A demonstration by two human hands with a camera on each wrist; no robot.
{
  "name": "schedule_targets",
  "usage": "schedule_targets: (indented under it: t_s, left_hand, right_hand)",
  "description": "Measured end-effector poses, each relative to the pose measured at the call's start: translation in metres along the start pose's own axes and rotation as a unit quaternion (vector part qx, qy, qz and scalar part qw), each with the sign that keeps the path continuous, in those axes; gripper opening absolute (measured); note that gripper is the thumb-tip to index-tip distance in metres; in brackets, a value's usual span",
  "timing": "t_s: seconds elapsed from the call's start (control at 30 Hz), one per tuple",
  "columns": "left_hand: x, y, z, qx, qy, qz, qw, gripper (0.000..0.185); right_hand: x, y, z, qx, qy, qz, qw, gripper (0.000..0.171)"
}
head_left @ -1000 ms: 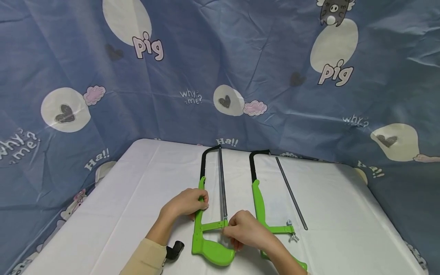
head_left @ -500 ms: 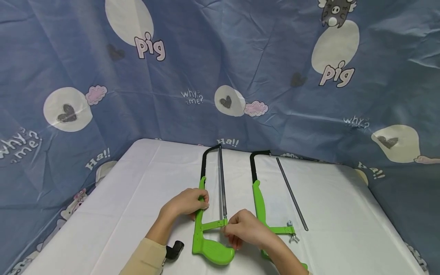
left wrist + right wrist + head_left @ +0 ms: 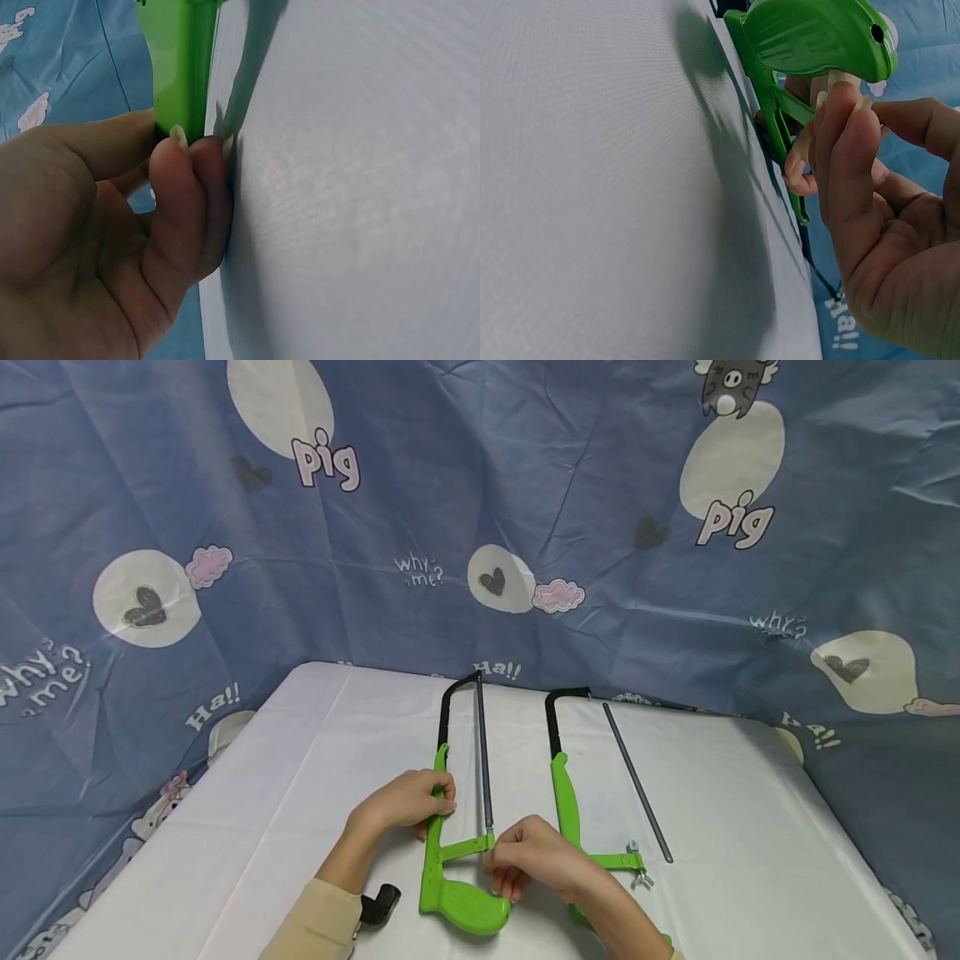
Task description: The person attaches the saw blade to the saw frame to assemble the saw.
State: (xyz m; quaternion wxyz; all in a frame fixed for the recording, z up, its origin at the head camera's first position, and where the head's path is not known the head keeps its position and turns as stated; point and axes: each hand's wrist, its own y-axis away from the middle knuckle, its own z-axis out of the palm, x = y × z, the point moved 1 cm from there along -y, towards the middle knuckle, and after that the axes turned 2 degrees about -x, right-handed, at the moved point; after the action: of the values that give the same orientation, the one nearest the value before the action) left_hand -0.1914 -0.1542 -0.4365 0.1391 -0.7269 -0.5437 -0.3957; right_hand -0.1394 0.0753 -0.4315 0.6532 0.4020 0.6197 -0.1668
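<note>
A green hacksaw (image 3: 472,906) with a black front arm lies before me, its grey blade (image 3: 483,752) running from the far tip to the lower bracket (image 3: 467,847). My left hand (image 3: 405,800) grips the green frame bar, thumb and fingers around it in the left wrist view. At the bracket's end my right hand (image 3: 534,857) pinches the blade-tightening wing nut, which its fingertips mostly cover. In the right wrist view the thumb and index finger meet just beyond the green handle (image 3: 817,37).
To the right lies a second green hacksaw (image 3: 566,806) without a blade; its wing nut (image 3: 642,880) shows. A loose blade (image 3: 637,785) rests beyond it. A black elbow-shaped piece (image 3: 381,906) sits by the left sleeve (image 3: 318,918). Blue printed cloth (image 3: 375,527) hangs behind the table.
The held hacksaw's blade and bracket have shifted slightly up and left in the head view. My right fingers have moved a little at the bracket; the left hand keeps its grip.
</note>
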Motion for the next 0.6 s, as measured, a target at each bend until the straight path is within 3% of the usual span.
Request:
schedule_targets:
  t_s: [0.6]
  left_hand:
    - [-0.0037, 0.0007, -0.0009, -0.002, 0.025, 0.014, 0.9996, 0.009]
  right_hand:
    - [0.0054, -0.0048, -0.0068, -0.089, -0.103, -0.016, 0.991, 0.04]
